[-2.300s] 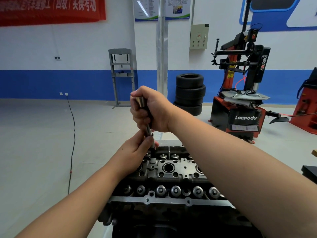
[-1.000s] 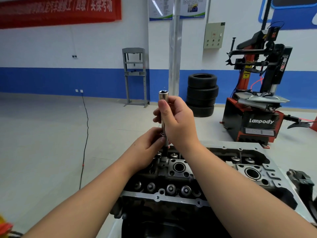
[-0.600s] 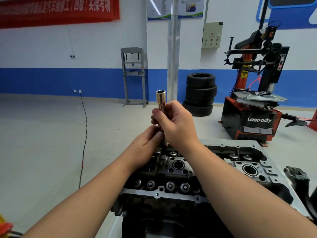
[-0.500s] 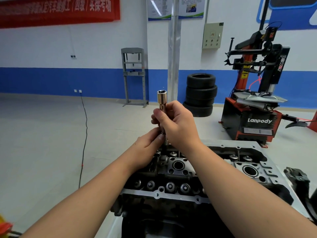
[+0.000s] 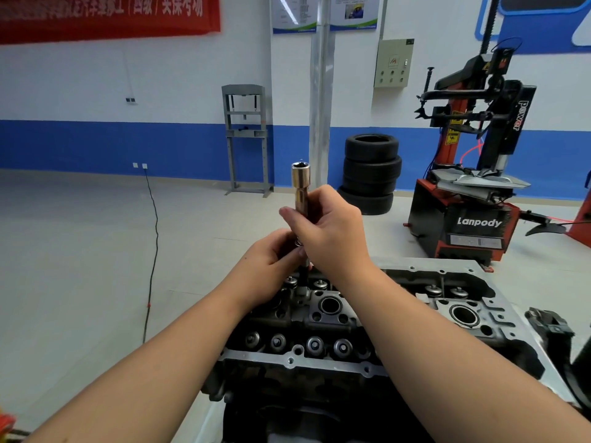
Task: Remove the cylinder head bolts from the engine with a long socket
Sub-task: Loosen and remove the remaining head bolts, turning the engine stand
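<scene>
The cylinder head (image 5: 323, 318) lies in front of me, dark, with valve springs and round bores along its top. A chrome long socket (image 5: 300, 190) stands upright above its far left end, open end up. My right hand (image 5: 329, 231) grips the socket's lower part. Below it a thin dark bolt shank (image 5: 305, 273) runs down into the head. My left hand (image 5: 271, 254) pinches the shank just under the socket. The bolt's head is hidden by my fingers.
A grey gasket rail (image 5: 297, 359) edges the head's near side. A black part (image 5: 553, 327) lies at the right. Behind stand a stack of tyres (image 5: 371, 174), a red tyre changer (image 5: 470, 193), a grey press frame (image 5: 244, 139) and a floor cable (image 5: 153, 238).
The socket has risen a little in my right hand and more of it shows above my fingers. My left hand stays under it. The view shifted left since the earliest frame.
</scene>
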The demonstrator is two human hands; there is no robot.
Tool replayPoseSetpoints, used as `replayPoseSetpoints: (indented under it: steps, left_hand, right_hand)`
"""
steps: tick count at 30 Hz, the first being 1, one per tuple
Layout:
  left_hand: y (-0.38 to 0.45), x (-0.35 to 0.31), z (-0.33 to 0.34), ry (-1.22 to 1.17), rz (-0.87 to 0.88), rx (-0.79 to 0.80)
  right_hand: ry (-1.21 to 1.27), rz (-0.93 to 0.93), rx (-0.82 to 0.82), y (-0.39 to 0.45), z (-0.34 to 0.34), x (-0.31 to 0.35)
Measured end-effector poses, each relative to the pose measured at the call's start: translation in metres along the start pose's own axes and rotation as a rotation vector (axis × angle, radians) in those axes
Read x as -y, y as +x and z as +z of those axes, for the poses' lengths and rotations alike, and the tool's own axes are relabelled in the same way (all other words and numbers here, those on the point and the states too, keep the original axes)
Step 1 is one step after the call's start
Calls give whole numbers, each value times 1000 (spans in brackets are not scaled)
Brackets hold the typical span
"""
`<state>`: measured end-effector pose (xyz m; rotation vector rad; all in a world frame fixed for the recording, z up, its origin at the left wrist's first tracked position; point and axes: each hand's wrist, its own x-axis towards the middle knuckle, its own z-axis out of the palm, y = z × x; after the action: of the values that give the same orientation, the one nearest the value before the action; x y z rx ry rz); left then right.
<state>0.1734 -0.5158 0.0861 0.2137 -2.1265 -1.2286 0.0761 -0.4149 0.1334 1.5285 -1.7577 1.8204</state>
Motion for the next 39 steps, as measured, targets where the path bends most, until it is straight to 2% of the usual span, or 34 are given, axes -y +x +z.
replayPoseSetpoints:
  steps: [10, 16, 19, 25, 29, 32, 36, 39]
  left_hand:
    - [-1, 0, 1, -99, -73, 33]
    - [0, 3, -1, -61, -69, -32]
    - [1, 1, 0, -78, -67, -43]
    - [3, -2, 4, -107, -64, -102]
    - [2, 1, 3, -121, -68, 6]
    - [-1, 5, 0, -142, -86, 51]
    - [0, 5, -1, -124, -73, -23]
    - [1, 2, 2, -121, -72, -58]
  right_hand:
    - [249, 86, 156, 6, -3, -6]
    - [223, 98, 204, 4, -4, -5]
    - [120, 62, 199, 3, -4, -2]
    - [37, 84, 25, 3, -3, 0]
    - [98, 107, 60, 4, -4, -1]
    - [188, 137, 146, 6, -8, 0]
    - [110, 80, 238, 5, -10, -1]
    - [32, 4, 189, 2, -5, 1]
